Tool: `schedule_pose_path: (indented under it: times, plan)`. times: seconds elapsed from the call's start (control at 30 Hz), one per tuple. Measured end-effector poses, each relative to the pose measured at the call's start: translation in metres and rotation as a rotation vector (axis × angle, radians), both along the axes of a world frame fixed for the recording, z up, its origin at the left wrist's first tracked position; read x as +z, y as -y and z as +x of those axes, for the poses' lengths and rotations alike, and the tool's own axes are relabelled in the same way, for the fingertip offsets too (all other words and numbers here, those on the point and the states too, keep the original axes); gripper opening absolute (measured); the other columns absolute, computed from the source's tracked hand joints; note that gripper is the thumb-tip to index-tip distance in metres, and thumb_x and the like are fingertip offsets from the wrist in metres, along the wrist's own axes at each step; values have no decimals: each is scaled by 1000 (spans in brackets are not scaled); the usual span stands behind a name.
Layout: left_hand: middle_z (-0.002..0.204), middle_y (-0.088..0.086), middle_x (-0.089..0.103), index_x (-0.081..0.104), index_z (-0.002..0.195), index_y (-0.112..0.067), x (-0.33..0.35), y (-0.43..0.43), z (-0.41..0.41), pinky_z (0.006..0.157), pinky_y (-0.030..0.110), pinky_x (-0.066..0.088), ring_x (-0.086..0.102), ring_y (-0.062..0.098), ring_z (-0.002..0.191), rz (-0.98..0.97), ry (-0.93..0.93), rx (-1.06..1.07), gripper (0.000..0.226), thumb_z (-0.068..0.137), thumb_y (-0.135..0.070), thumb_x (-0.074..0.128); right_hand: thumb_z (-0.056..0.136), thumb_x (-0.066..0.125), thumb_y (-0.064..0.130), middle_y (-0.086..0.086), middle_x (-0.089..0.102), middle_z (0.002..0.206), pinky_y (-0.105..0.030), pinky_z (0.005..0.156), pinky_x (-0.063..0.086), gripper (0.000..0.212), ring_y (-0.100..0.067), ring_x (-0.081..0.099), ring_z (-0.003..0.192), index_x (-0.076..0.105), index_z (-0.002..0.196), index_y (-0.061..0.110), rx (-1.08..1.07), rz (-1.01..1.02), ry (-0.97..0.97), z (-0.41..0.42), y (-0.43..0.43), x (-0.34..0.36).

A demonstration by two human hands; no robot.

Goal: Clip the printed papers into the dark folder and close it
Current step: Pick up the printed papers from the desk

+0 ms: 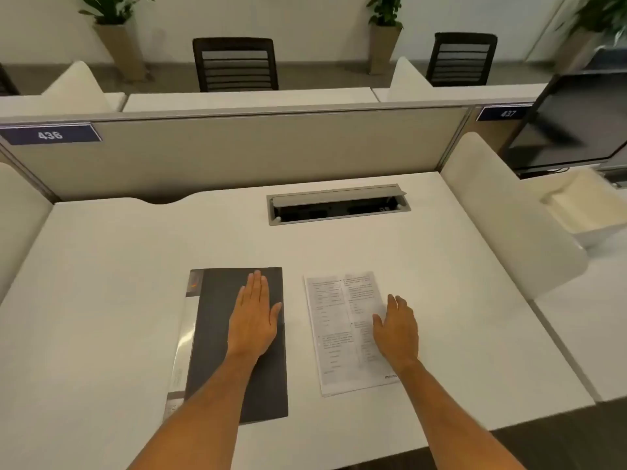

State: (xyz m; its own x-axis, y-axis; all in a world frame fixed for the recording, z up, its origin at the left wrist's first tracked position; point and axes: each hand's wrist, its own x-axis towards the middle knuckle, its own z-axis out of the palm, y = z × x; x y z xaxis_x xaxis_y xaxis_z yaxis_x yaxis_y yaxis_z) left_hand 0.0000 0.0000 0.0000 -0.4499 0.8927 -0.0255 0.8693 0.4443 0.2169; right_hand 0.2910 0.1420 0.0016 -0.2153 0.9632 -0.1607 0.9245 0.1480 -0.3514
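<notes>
Nothing is clipped yet. My left hand lies flat, empty, on the closed folder; my right hand, spread and empty, rests on the papers beside it.

An open-plan office. A white desk sits in a cubicle, with a grey partition at 12 o'clock carrying numbered plates, 436 at 10 o'clock and 437 at 1 o'clock. A cable hatch is set into the desktop. Black chairs, potted plants and a monitor lie beyond.
</notes>
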Motion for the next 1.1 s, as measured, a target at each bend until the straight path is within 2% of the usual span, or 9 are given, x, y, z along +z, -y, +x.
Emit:
schedule_pose_path:
  times: [0.07,0.17,0.23,0.33,0.5,0.73,0.87,0.97,1.1]
  plan:
    - [176,13,23,20,167,-7,1,-3,4,128,47,35,27,34,162,-58,-14,7,71,110,-44,41,104,65,30,-19,58,150,-52,105,55,54,-40,58,133,55,150,4,-74,50,58,0,-2,3]
    - [135,10,66,54,149,-10,0,-11,18,89,40,61,65,28,114,-73,3,-4,50,102,-28,59,102,65,26,-16,60,130,-51,94,53,35,-37,58,118,66,129,4,-201,15,47,-5,-3,5]
    - [118,6,65,64,130,-12,4,-17,36,76,36,60,61,22,98,-58,93,16,31,103,-24,56,101,65,25,-15,58,128,-52,95,52,33,-37,57,118,67,126,3,-270,-37,-1,-10,-4,5]
    - [118,8,62,64,115,-9,8,-24,66,79,38,59,62,23,96,-82,339,120,22,106,-25,52,100,65,25,-18,56,135,-54,101,50,37,-39,56,124,66,129,2,-367,-137,-74,-15,-4,4]
    - [128,8,54,61,131,-8,5,-24,105,86,27,53,56,16,100,-55,687,315,31,106,-26,60,93,73,27,-17,57,133,-56,104,50,44,-40,55,126,63,130,6,-384,-190,-97,-21,2,-1]
    - [126,-1,62,73,130,-22,-5,-24,114,85,34,67,71,16,101,55,901,519,34,100,-32,61,85,81,20,-17,59,134,-55,106,50,52,-40,56,127,61,131,8,-462,-275,-157,-23,0,-6]
    - [96,-4,82,84,96,-23,1,-27,110,62,22,61,78,16,81,130,1060,635,32,100,-10,55,84,85,15,-18,61,135,-52,106,52,55,-41,58,127,59,132,6,-497,-291,-185,-22,-1,-9]
    - [79,9,79,71,71,-8,4,-30,110,55,25,49,69,22,68,151,1117,710,32,96,-4,51,83,88,11,-19,62,136,-52,105,53,57,-42,59,128,59,131,4,-522,-271,-199,-22,-1,-11]
    - [67,-1,68,55,57,-23,9,-33,108,48,19,43,62,19,63,168,1143,812,46,97,-3,49,81,90,11,-19,62,136,-54,106,55,59,-42,59,128,60,132,5,-526,-285,-216,-22,-4,-13]
